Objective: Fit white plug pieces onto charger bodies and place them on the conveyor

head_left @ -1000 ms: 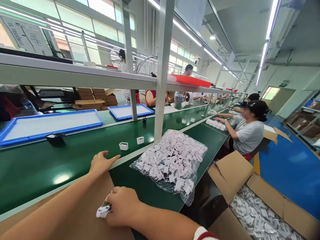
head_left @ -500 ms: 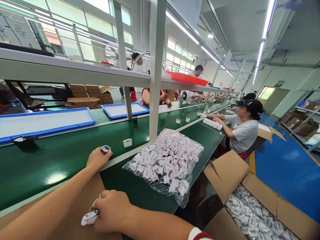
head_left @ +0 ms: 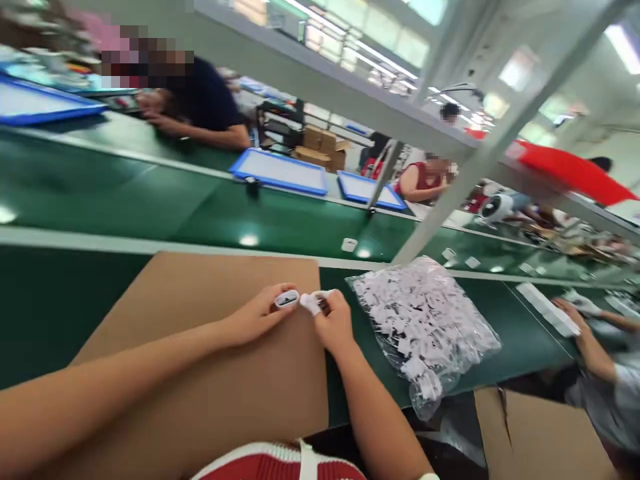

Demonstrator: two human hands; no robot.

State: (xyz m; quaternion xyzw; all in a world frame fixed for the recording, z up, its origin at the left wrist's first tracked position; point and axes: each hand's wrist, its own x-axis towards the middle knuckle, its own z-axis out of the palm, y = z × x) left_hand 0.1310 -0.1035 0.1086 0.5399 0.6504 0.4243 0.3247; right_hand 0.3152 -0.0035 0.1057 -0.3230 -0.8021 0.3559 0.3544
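My left hand (head_left: 265, 310) is closed around a small white oval plastic housing (head_left: 287, 299), whose open end shows a dark inside. Close to its right, my right hand (head_left: 336, 321) has its fingers curled on a white plastic piece (head_left: 311, 303). Part of that piece is hidden by the fingers, and some darker detail beside it is blurred. The two parts are nearly touching, above a brown cardboard sheet (head_left: 215, 380). Right of my right hand lies a clear plastic bag (head_left: 425, 320) full of small white plastic parts.
Behind the cardboard runs a green conveyor belt (head_left: 200, 210) carrying white housings (head_left: 349, 245). A slanting metal post (head_left: 445, 193) stands behind the bag. Blue-rimmed trays (head_left: 280, 171) line the far side. A co-worker's hand (head_left: 567, 313) is by a white row of parts at right; an open carton (head_left: 545, 433) sits below.
My left hand has come back from the belt with the white housing. My right hand has brought its white piece up beside it. The view has swung left and tilted.
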